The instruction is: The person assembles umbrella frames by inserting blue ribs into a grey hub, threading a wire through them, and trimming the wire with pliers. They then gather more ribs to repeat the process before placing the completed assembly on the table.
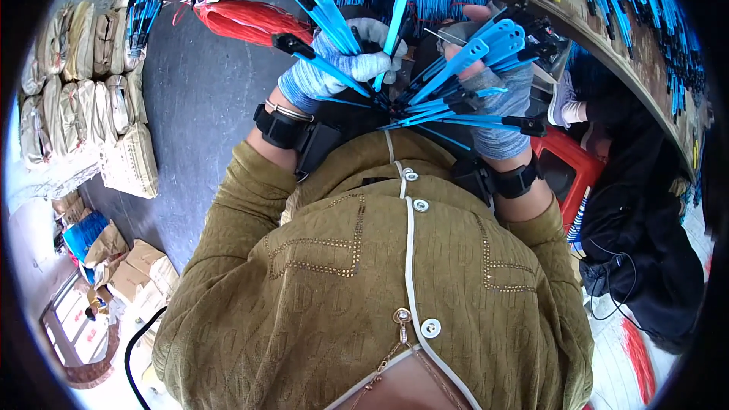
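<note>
Blue flat plastic strips with black ends (456, 66) splay at twelve o'clock. Left grey-knit-gloved hand (328, 53): fingers curled around several. Right grey-knit-gloved hand (510, 89): closed on more. Recommended: light grip, rounded tips level.

Strips (462, 62) lie in the left hand (345, 63) and right hand (507, 93), a strand bundle (250, 21) left, packs (83, 114) farther left.
</note>
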`<state>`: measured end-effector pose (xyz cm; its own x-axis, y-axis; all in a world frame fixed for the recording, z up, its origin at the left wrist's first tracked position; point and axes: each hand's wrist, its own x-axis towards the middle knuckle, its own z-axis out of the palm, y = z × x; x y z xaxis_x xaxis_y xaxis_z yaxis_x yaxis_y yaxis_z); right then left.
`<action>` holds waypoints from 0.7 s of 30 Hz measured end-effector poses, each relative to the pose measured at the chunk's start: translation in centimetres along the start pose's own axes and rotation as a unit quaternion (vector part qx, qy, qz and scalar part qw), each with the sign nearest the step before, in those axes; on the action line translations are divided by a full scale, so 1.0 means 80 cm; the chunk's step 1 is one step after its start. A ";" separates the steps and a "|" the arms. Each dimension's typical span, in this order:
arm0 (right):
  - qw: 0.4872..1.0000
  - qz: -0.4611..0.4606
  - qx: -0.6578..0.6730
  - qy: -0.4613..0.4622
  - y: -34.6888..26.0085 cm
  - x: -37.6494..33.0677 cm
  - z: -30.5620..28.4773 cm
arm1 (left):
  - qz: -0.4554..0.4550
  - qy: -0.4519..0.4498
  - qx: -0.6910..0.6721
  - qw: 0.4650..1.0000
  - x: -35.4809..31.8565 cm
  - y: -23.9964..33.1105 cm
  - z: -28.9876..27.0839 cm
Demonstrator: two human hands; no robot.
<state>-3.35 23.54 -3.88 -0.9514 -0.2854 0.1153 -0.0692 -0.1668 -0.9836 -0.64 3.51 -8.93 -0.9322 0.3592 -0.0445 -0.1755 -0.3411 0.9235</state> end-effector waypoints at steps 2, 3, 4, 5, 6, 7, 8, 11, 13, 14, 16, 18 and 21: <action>1.000 -0.002 -0.015 -0.001 0.004 0.000 -0.001 | 0.000 0.005 0.010 1.000 0.000 0.001 0.007; 1.000 -0.001 -0.031 -0.003 0.007 -0.002 -0.002 | -0.002 0.011 0.019 1.000 -0.001 0.001 0.010; 0.999 0.000 -0.047 -0.005 0.008 -0.002 -0.002 | -0.004 0.018 0.028 0.999 -0.001 0.001 0.012; 0.999 -0.001 -0.046 -0.006 0.009 -0.001 -0.002 | -0.003 0.018 0.028 0.999 0.000 0.001 0.013; 1.000 0.002 -0.028 0.001 0.009 0.000 0.000 | 0.002 0.018 0.024 1.000 0.000 0.000 0.013; 1.000 0.005 -0.010 0.007 0.009 0.000 0.000 | 0.007 0.019 0.019 1.000 0.000 -0.001 0.014; 1.000 0.008 0.009 0.014 0.010 0.000 0.001 | 0.012 0.019 0.014 1.000 0.001 0.000 0.016; 1.000 -0.001 -0.016 0.009 0.014 0.001 -0.002 | 0.008 0.026 0.026 0.999 0.000 0.004 0.020; 1.000 -0.006 -0.027 0.007 0.014 0.002 -0.002 | 0.007 0.030 0.034 0.999 0.000 0.004 0.020; 1.000 -0.002 -0.023 0.011 0.012 0.002 0.000 | 0.003 0.035 0.034 0.999 -0.001 0.001 0.019; 1.000 0.007 -0.014 0.018 0.009 0.002 0.003 | -0.005 0.045 0.034 0.998 -0.002 -0.004 0.017; 0.999 0.002 -0.031 0.017 0.011 0.001 0.004 | 0.016 0.053 0.065 0.996 -0.001 -0.005 0.021; 0.998 -0.006 -0.064 0.016 0.014 0.004 0.005 | 0.059 0.072 0.126 0.988 0.004 -0.006 0.028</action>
<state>-3.59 22.89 -4.91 -0.9590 -0.2539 0.1256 -0.1172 -0.0477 -0.9920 -0.17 5.74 -8.55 -0.9799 0.1971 0.0315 0.0039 -0.1389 0.9903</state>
